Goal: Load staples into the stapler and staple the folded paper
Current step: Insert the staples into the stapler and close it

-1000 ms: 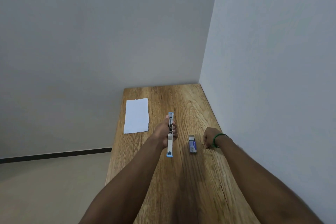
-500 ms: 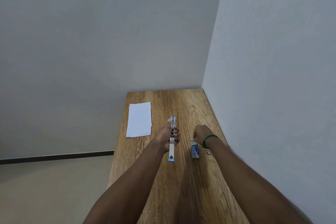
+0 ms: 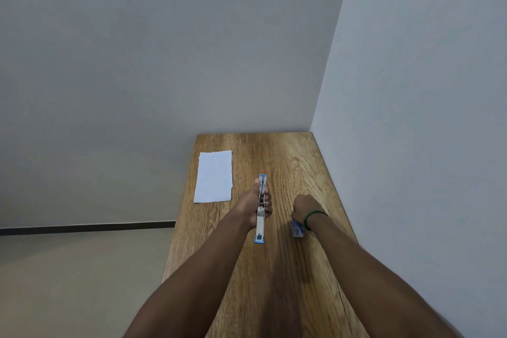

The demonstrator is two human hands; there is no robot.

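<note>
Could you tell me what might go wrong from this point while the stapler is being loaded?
The left hand grips the opened stapler only at its middle, so its long ends could tip or swing during loading. The right hand is a closed fist above the small staple box, partly hiding it; whether it holds staples cannot be told, and a strip could drop on the table. The folded paper lies close to the table's left edge and could slide off if nudged.

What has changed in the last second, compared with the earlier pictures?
The right hand has moved leftward, from beside the staple box to over its far end, partly covering it; whether it grips anything is hidden. The left hand still holds the opened stapler. The paper has not moved.
</note>
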